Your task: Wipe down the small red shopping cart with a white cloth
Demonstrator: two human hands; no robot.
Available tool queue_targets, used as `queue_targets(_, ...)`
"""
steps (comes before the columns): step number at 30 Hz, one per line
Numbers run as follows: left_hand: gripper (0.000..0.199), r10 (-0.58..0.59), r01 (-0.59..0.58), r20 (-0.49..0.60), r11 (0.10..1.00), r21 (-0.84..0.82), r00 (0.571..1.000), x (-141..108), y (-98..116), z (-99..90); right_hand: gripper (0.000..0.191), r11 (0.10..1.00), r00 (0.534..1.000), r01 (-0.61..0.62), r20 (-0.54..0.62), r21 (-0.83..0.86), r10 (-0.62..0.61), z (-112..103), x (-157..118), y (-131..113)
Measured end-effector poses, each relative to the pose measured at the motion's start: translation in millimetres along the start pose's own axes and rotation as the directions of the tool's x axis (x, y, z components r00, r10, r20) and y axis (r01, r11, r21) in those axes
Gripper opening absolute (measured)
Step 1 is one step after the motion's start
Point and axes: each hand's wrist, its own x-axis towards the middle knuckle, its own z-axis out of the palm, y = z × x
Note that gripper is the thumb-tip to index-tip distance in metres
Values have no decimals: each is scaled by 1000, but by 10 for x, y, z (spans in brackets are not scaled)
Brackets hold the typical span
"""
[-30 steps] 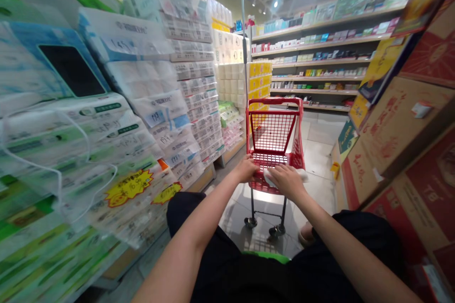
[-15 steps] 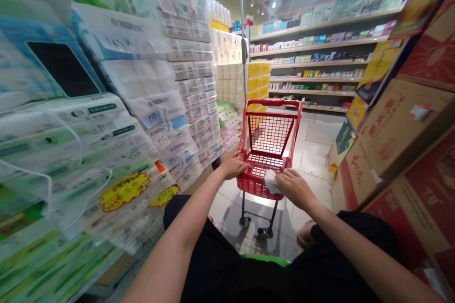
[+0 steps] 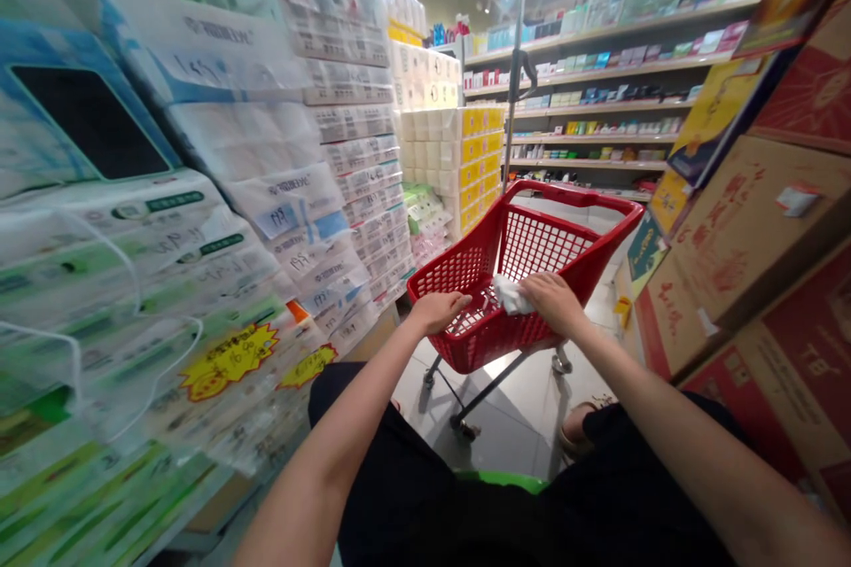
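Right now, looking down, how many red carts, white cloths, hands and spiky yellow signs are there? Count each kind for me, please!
Red cart: 1
White cloth: 1
Hands: 2 (left hand, right hand)
Spiky yellow signs: 2
Total: 6

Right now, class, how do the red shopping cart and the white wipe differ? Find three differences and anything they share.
Size: the red shopping cart is far larger than the white wipe.
Form: the cart is a latticed basket on a wheeled frame; the wipe is a crumpled wad.
Hand: the cart has the left hand at its rim, while the wipe is in the right hand.
Shared: a hand is at each.
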Motion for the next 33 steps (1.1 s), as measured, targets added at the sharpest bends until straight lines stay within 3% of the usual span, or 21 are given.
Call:
queue_targets(5,67,-23,16,65,995,103,998,-140,314,102,36,960,978,-182,-140,-215,154,-226,-143,926)
queue_targets(7,63,-25,17,50,988,155,998,-123,363,131,37,935,958,-248,-206,-252,199,-323,-226,1138)
queue_targets(9,58,-20,14,35,984,178,999,-74,386,151,42,921,945,-286,-238,-265,225,-395,-302,1202)
queue_targets(11,58,-15,13,8,980,197,1000,-13,403,170,45,922,949,-282,-219,-266,227,-420,-351,1096)
queue_targets(13,62,-14,20,-32,977,214,999,41,422,196,45,937,965,-242,-161,-254,206,-384,-358,826)
queue_targets(15,65,-7,22,-69,975,219,998,85,436,229,44,959,984,-173,-91,-223,156,-284,-323,437)
queue_targets(20,61,25,-3,-100,976,217,995,151,416,300,40,992,997,-46,-61,-116,39,54,-148,-517)
queue_targets(23,60,27,-5,-93,974,227,995,153,386,307,38,995,999,25,-45,-100,-30,134,-65,-700)
queue_targets(25,61,26,-2,-103,974,228,994,136,374,298,35,992,995,94,-11,-79,-95,105,-51,-603)
queue_targets(27,62,24,1,-111,976,217,993,116,367,283,33,988,990,139,22,-61,-138,27,-84,-357)
queue_targets(33,63,6,13,-90,978,208,996,141,297,249,35,978,1000,-4,0,-207,4,-296,-351,850)
